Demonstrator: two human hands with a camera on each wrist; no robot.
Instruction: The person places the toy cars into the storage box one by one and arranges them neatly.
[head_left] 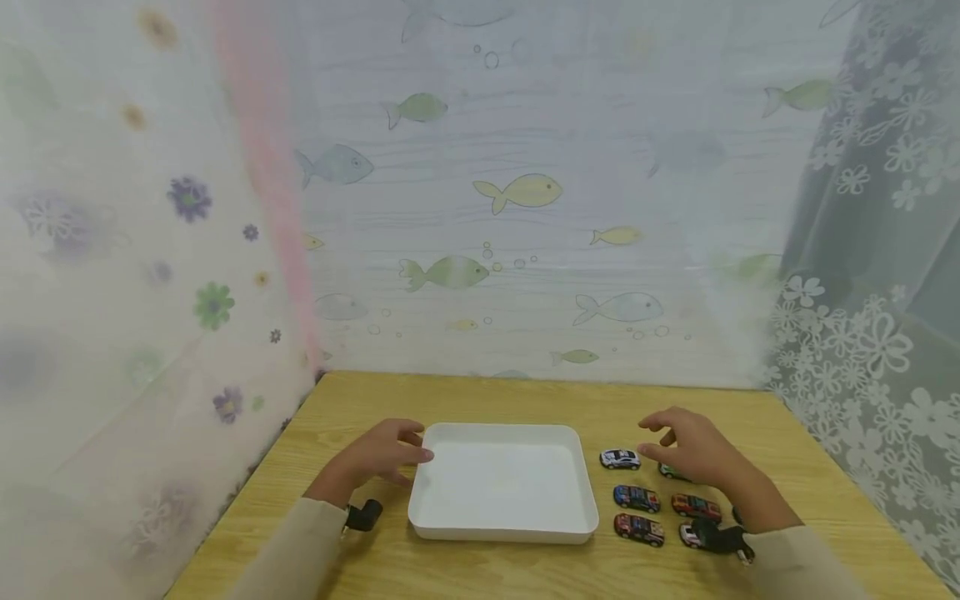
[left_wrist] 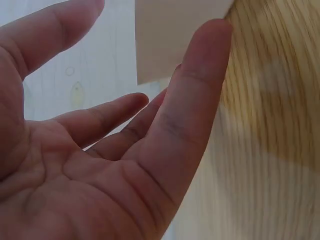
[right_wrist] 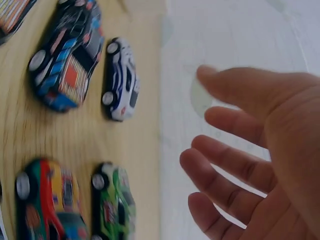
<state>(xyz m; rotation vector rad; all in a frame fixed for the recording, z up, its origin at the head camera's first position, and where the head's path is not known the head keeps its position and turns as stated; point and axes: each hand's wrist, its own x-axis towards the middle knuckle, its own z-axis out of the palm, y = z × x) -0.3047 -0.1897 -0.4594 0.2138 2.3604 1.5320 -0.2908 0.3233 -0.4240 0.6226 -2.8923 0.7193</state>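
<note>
A shallow white tray [head_left: 502,483] lies on the wooden table. My left hand [head_left: 386,454] is at the tray's left edge, fingers spread and loosely bent; in the left wrist view the palm [left_wrist: 90,185] shows with nothing in it. My right hand [head_left: 693,446] hovers over the toy cars on the right, fingers relaxed and holding nothing. Nearest to it are a white-and-blue toy car [head_left: 619,459] and a green toy car [right_wrist: 115,202], which the hand partly covers in the head view. A blue-and-black toy car [head_left: 636,498] sits just in front of the white one.
Closer to me are a red-and-yellow car [head_left: 696,507], a dark red car [head_left: 639,529] and a white-and-pink car [head_left: 690,536], partly behind the black wrist camera [head_left: 720,537]. Fish-patterned curtain [head_left: 517,192] hangs behind the table [head_left: 525,396]; a floral curtain [head_left: 150,292] borders the left.
</note>
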